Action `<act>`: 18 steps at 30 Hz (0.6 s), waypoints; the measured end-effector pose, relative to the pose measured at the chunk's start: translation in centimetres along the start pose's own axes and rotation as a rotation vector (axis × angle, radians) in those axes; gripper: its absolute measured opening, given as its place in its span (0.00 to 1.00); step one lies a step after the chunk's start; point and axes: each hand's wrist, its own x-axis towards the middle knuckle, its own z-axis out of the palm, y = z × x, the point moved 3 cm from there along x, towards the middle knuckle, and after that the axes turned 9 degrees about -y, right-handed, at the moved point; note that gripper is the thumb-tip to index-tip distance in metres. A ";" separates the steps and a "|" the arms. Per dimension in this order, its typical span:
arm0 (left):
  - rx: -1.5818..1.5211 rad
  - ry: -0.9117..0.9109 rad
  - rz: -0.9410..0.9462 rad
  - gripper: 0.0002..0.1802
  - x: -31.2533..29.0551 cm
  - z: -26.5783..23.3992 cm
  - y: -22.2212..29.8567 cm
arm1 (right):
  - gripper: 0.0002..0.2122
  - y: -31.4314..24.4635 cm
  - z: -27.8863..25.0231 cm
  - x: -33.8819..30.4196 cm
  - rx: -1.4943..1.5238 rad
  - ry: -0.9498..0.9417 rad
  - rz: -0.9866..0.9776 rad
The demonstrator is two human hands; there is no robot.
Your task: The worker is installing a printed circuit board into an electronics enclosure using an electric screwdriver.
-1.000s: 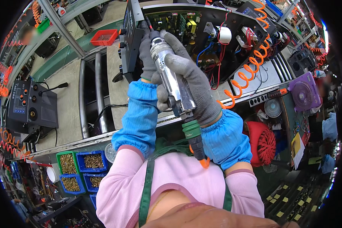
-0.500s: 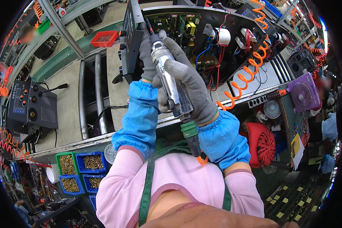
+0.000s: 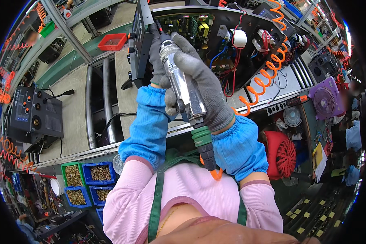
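Note:
My right hand (image 3: 201,83), in a grey glove, is closed round a silver pneumatic screwdriver (image 3: 183,77) with a green fitting at its lower end. The driver's bit points up and away, toward the corner between the dark front panel (image 3: 141,44) and the open machine housing (image 3: 227,12). Also gloved, my left hand (image 3: 155,59) reaches along the inner side of that panel, by the driver's nose. Its fingers are mostly hidden by the panel and the tool. Green circuit boards (image 3: 185,26), red and blue wires and a white cylindrical part (image 3: 239,39) show inside the housing.
A second dark machine (image 3: 36,112) with knobs stands at left, beside metal rollers (image 3: 106,101). Blue screw bins (image 3: 99,173) and a green bin (image 3: 72,175) sit lower left. An orange coiled hose (image 3: 268,75), a power strip (image 3: 278,109) and a purple fan (image 3: 326,99) are at right.
The screwdriver has shifted slightly left at its nose, with its green fitting a little lower. My right hand has moved with it, and my left hand stays by the panel.

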 end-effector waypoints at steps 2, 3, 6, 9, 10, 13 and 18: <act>-0.119 -0.034 -0.052 0.12 0.1 -0.7 -1.5 | 0.31 0.2 -0.1 0.0 -0.029 0.007 -0.007; -0.179 -0.050 -0.078 0.12 0.5 -1.1 -1.9 | 0.30 0.3 -0.1 0.0 -0.048 0.019 -0.005; -0.360 -0.088 -0.150 0.11 2.3 -2.2 -3.4 | 0.30 0.4 0.1 0.1 -0.054 0.034 -0.001; -0.480 -0.108 -0.186 0.11 3.4 -3.2 -4.2 | 0.30 0.3 0.6 0.0 -0.033 0.034 0.000; -0.357 -0.062 -0.116 0.11 4.0 -3.2 -3.9 | 0.30 0.3 0.6 -0.1 -0.028 0.041 -0.004; 0.016 0.076 0.095 0.13 5.1 -3.2 -2.9 | 0.30 0.0 0.6 -0.2 -0.033 0.057 -0.003; 0.644 0.302 0.447 0.22 5.1 -2.3 -0.7 | 0.30 0.1 0.4 -0.3 -0.048 0.080 0.020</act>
